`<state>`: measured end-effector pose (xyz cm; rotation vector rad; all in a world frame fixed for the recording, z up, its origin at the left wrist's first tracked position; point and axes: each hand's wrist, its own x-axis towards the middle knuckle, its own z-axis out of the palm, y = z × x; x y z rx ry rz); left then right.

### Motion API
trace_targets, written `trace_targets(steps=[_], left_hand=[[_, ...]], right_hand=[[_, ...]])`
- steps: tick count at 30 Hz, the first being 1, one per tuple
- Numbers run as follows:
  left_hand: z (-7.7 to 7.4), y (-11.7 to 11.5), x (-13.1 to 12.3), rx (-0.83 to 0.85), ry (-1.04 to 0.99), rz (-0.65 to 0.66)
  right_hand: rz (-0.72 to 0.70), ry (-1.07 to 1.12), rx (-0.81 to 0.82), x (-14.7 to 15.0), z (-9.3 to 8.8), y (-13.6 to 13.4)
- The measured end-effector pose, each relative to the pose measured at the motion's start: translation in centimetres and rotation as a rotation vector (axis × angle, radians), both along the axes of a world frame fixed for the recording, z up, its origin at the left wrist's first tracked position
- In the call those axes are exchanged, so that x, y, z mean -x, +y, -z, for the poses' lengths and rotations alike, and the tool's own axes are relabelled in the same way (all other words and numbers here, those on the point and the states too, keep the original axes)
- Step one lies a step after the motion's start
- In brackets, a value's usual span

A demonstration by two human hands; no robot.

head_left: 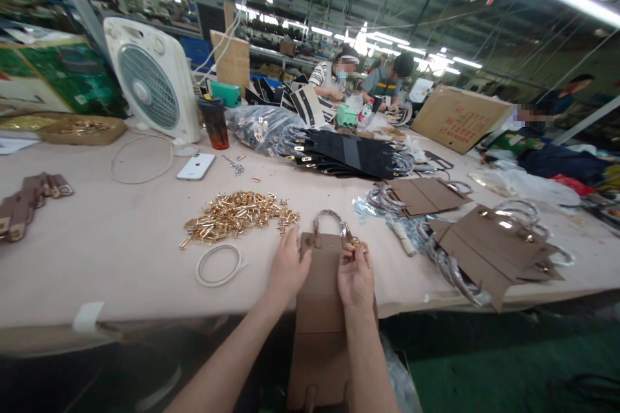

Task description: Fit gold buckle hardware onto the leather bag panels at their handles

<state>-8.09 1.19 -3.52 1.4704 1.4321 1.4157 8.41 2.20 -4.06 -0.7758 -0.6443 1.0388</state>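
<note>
A long brown bag panel [320, 310] with a wrapped handle at its top lies over the table's front edge and hangs down. My left hand [289, 264] rests at the panel's upper left, its fingers apart, near the right end of a pile of gold metal pieces [235, 214]. On the panel's upper right side, my right hand [356, 274] has its fingers curled and pinched on small gold pieces [357, 243] beside the handle's base. A roll of white tape [197, 268] lies to the left of my left hand.
Brown panels with wrapped handles [489, 239] are stacked at the right. Behind are black strips [349, 151], a phone [196, 166], a dark cup [214, 122] and a white fan [148, 80]. People sit across the table.
</note>
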Motion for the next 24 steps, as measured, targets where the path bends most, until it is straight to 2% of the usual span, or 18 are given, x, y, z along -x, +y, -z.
trace_targets(steps=[3,6,8,11,13,15,19,24], left_hand=[[-0.6,0.8,-0.3,0.15,0.019,-0.06],[-1.4,1.6,-1.0,0.211,-0.089,-0.05],[-2.0,2.0,-1.7,0.219,-0.234,0.029],[-2.6,2.1,-2.5,0.297,-0.518,0.245],[-2.9,1.7,-2.4,0.394,-0.67,0.353],[-3.0,1.0,-1.9,0.48,-0.759,0.405],[-2.5,-0.4,-0.3,0.57,-0.911,0.399],[-2.0,-1.5,0.3,0.58,-1.077,0.382]], right_hand=[[-0.023,0.047,0.001,-0.3,0.4,0.2],[-0.022,0.08,0.005,-0.3,0.8,0.3],[-0.028,0.091,-0.001,-0.2,0.9,0.1],[-0.041,0.058,-0.008,-0.3,0.8,-0.3],[-0.029,-0.002,0.0,-0.6,0.5,-0.6],[-0.004,-0.061,0.002,-1.2,0.0,-0.7],[0.043,-0.208,-0.039,-2.6,-0.8,-0.4],[0.104,-0.656,0.018,-3.3,-1.4,-0.7]])
